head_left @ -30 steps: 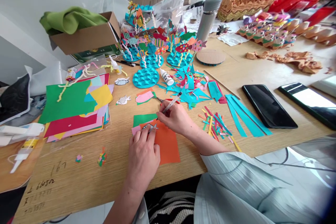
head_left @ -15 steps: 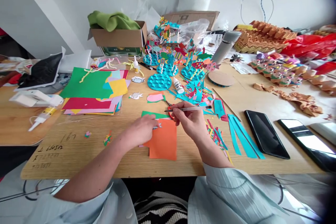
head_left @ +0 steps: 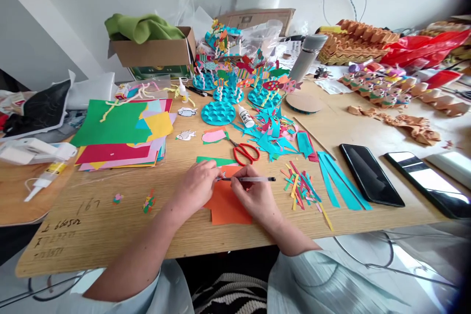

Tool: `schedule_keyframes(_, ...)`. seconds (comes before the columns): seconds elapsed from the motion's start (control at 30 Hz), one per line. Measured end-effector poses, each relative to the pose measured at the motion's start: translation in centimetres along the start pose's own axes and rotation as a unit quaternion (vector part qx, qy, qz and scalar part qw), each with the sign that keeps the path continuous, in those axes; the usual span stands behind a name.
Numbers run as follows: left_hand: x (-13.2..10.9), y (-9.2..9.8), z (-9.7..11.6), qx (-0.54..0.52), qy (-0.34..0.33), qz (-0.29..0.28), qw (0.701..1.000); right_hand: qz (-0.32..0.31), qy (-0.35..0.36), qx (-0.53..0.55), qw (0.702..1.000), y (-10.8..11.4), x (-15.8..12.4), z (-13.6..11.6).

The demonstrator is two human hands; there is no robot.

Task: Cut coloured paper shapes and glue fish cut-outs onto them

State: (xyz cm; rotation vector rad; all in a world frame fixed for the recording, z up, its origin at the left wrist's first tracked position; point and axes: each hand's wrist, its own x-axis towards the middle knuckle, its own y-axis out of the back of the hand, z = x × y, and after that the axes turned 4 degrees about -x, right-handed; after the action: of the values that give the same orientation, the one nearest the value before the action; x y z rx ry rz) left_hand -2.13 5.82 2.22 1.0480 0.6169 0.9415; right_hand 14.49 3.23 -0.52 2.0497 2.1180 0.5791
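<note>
Centrally, near the tabletop's (head_left: 103,235) front edge, my right hand (head_left: 253,194) grips a pen (head_left: 263,179) over an orange sheet (head_left: 230,208); my left hand (head_left: 198,184) partly covers a fish cutout (head_left: 222,175) on it, whether pinching I cannot tell.

There were two hands (head_left: 196,184); one pen (head_left: 262,179); one pair of red scissors (head_left: 237,146); two phones (head_left: 370,174); one grey flask (head_left: 304,58).
</note>
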Motion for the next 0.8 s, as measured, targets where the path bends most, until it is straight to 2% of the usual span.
schedule_keyframes(0.37, 0.2, -0.8, -0.9, -0.015, -0.008, 0.012, 1.000, -0.019, -0.009, -0.016, 1.000, -0.4, -0.1, 0.9)
schedule_keyframes(0.8, 0.1, -1.2, -1.3, -0.010, -0.029, 0.019, 0.999, -0.025, -0.026, -0.021, 0.999, -0.4, -0.1, 0.6)
